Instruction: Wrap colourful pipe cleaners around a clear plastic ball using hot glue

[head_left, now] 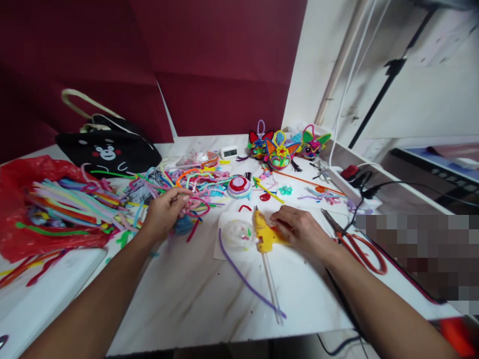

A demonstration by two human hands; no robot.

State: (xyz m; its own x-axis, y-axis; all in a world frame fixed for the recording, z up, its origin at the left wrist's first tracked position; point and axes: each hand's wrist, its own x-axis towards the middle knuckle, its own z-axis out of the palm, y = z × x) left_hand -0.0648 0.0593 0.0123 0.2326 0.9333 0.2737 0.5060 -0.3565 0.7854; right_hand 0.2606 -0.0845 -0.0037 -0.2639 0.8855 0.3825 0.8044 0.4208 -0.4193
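My left hand (166,212) is at the near side of a tangle of pipe cleaners (220,177), thumb and forefinger pinched together. A pinkish-red pipe cleaner (207,205) curls beside the fingertips; what sits in the pinch is unclear. My right hand (299,227) has its fingers curled at the handle of a yellow hot glue gun (265,234), which lies nozzle away with a clear glue stick (272,284) out of its back. Left of it is a clear round piece (238,236) on a white sheet. A purple pipe cleaner (239,274) and a short red piece (245,207) lie nearby.
Orange-handled scissors (361,249) lie right of my right hand. Finished colourful eared ornaments (281,152) stand at the back, near a small digital clock (229,152). A red plastic bag (22,184) of pipe cleaners and a black bag (108,149) are left. A power strip (355,187) is right.
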